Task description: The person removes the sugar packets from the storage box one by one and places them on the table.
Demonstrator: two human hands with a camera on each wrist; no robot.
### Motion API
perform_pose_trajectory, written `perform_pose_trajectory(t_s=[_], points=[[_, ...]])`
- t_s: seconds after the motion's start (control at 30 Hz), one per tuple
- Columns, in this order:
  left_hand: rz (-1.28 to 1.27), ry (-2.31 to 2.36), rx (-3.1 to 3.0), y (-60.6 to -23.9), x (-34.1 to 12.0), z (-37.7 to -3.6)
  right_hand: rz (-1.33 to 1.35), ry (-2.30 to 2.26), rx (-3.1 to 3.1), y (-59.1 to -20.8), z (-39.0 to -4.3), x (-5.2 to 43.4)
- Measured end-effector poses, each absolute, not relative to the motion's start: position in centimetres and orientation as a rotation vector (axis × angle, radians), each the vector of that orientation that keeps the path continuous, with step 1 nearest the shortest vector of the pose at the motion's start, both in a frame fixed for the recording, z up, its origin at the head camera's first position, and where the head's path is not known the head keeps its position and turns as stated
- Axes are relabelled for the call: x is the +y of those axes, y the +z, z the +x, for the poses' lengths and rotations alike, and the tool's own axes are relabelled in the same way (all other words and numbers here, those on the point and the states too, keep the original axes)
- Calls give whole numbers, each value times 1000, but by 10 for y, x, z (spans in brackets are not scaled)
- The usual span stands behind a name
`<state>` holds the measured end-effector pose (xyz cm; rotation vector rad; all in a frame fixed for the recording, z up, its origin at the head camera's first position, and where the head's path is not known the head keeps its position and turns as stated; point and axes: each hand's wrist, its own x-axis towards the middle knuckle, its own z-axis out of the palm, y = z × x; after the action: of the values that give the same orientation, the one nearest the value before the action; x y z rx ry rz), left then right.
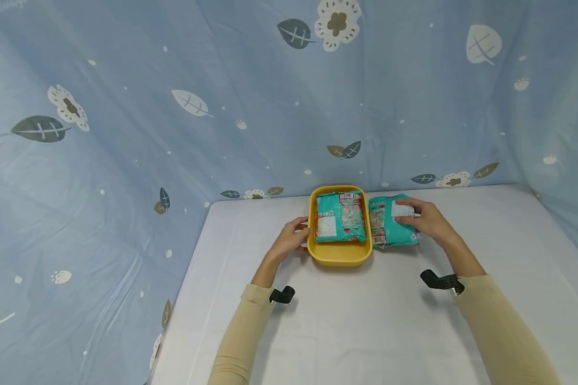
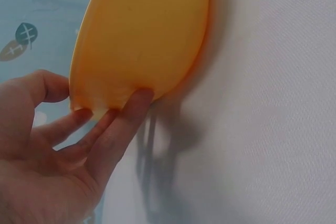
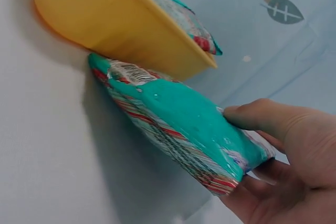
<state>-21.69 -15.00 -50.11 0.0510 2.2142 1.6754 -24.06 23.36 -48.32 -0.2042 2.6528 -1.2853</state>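
Note:
A yellow rectangular tub (image 1: 339, 259) stands near the table's far edge, with a teal food packet (image 1: 339, 216) lying inside it. My left hand (image 1: 289, 238) is at the tub's left side; in the left wrist view its fingertips touch the outer wall (image 2: 142, 30). To the tub's right, my right hand (image 1: 430, 220) grips a second teal packet (image 1: 385, 219) by its right end, thumb on the upper face and fingers beneath. In the right wrist view this packet (image 3: 178, 114) is tilted, its far corner close to the tub's wall (image 3: 105, 14).
White cloth covers the table (image 1: 347, 326). A blue curtain (image 1: 270, 133) printed with leaves and flowers hangs behind the table and down its left side. Each wrist carries a black strapped device (image 1: 440, 280).

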Motion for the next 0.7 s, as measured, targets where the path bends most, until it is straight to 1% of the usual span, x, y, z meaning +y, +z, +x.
perform_pose_trajectory(t_s=[0.7], points=[[41, 1682, 2232, -503, -150, -214, -113, -1273, 2603, -504, -243, 233]])
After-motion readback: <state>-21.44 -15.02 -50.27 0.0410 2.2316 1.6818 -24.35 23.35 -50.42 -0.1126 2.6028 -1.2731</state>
